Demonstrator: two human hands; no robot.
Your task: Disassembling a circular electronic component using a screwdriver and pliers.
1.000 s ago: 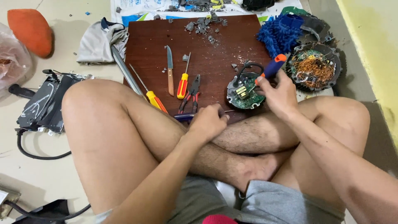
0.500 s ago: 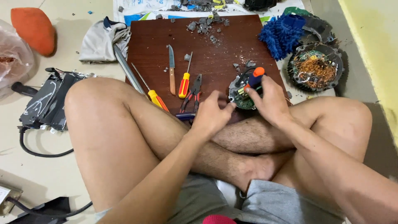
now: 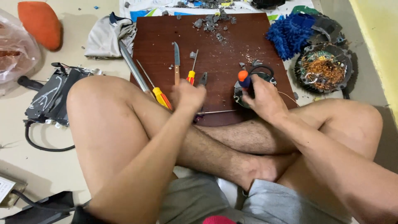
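Gripping orange-capped screwdriver (image 3: 243, 77) in our right hand (image 3: 262, 99) over round part (image 3: 253, 85); our left hand (image 3: 188, 96) blurred, clenched above pliers (image 3: 202, 79), contents unclear.

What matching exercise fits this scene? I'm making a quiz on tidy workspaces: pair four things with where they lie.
Things:
1. knife
2. blue mop head
3. orange cushion
4. grey rubble

Places:
A. far left, on the floor
B. top edge of the brown board
C. right of the board's far corner
D. middle of the board, blade pointing away

Pairs: 1-D, 2-C, 3-A, 4-B
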